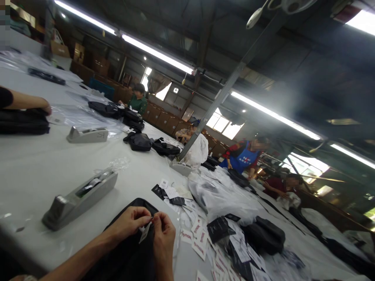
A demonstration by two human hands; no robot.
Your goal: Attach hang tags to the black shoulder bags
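Note:
In front of me lies a black fabric bag (pixel 131 253), partly covered by my forearms. My left hand (pixel 131 220) is closed in a pinch above it, thumb against fingertips. Fingertip to fingertip with it, my right hand (pixel 164 230) is also pinching. A small white tag (pixel 144 233) hangs from between the two pinches against the bag; its upper end and whatever ties it are hidden by my fingers. To the right lie loose white tags with red print (pixel 199 245) and black cards (pixel 218 230).
A grey tape dispenser (pixel 82 199) stands left, another tape dispenser (pixel 88 135) behind it. A co-worker's hand (pixel 43 105) rests on a black bag at far left. Black bags (pixel 140 141), clear plastic (pixel 222 195) and a slanting post (pixel 211 111) are further off. Several people work along the table.

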